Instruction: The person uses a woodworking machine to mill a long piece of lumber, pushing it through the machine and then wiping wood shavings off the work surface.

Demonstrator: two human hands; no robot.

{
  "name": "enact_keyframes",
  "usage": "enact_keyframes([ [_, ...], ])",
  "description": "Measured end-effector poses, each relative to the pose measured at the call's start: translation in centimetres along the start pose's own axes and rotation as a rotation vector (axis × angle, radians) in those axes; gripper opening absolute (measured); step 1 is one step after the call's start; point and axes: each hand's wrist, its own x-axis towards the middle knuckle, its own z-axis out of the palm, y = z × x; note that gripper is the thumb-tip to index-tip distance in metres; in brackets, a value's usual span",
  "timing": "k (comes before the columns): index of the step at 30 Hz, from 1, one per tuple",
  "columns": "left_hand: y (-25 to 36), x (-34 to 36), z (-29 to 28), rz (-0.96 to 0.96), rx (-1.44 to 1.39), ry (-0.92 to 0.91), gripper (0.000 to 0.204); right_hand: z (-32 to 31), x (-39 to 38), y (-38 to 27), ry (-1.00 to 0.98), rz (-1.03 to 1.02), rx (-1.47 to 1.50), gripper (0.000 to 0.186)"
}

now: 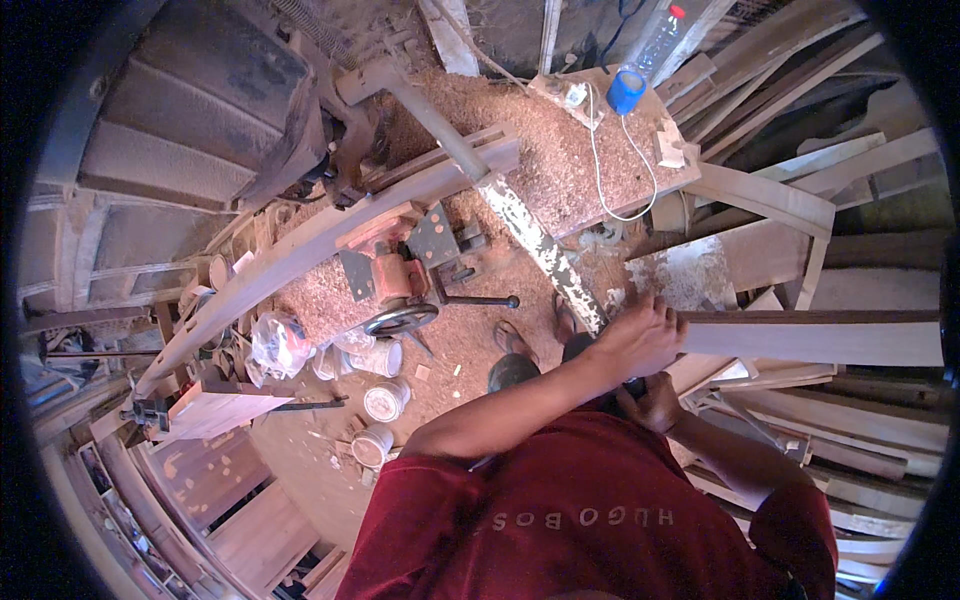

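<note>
My left hand (646, 334) has its fingers curled over the near end of a long wooden board (820, 340) that runs to the right. Just below it, my right hand (652, 402) is closed round a dark object, partly hidden, at the lower end of a long metal pole (540, 250) with flaking white paint. The pole slants from the machine at upper left down to my hands. Left of the pole stands a red vise-like fixture (392, 270) with a handwheel (400, 320), beside a long curved plank (260, 250).
A sawdust-covered bench (565, 170) holds a bottle (650, 55), a blue cup (626, 92) and a white cable. Stacked timber (860, 450) crowds the right. Several buckets (385, 400) and a plastic bag (280, 350) are at left. Sandalled feet (515, 340) show below me.
</note>
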Motion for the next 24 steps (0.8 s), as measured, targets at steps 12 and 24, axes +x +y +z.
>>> enact_keyframes([
  [12,-3.6,0.5,7.1,-0.020,0.119,0.115,0.028,7.4,5.4,7.0,0.025,0.048,-0.058,0.038],
  [24,-5.7,1.4,11.9,-0.057,0.073,0.019,0.033,15.1,8.9,15.9,0.077,0.072,-0.076,0.038],
])
